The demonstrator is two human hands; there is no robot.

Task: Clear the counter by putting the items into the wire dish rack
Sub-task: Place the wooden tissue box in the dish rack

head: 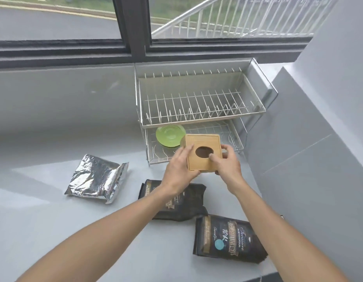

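A square wooden box (205, 142) with an oval hole in its top is held just above the front of the wire dish rack's lower tier (235, 139). My left hand (179, 169) grips its left side and my right hand (227, 162) its right side, thumb at the hole. A green plate (169, 135) lies in the lower tier, left of the box. The upper tier (201, 106) holds nothing. On the counter lie a silver foil bag (97, 178) and two black coffee bags, one (180, 202) under my left forearm and one (229, 239) nearer to me.
The grey counter (54, 139) runs left from the rack. A window sill (74, 55) lies behind it. A grey tiled wall (319, 139) stands close on the right of the rack.
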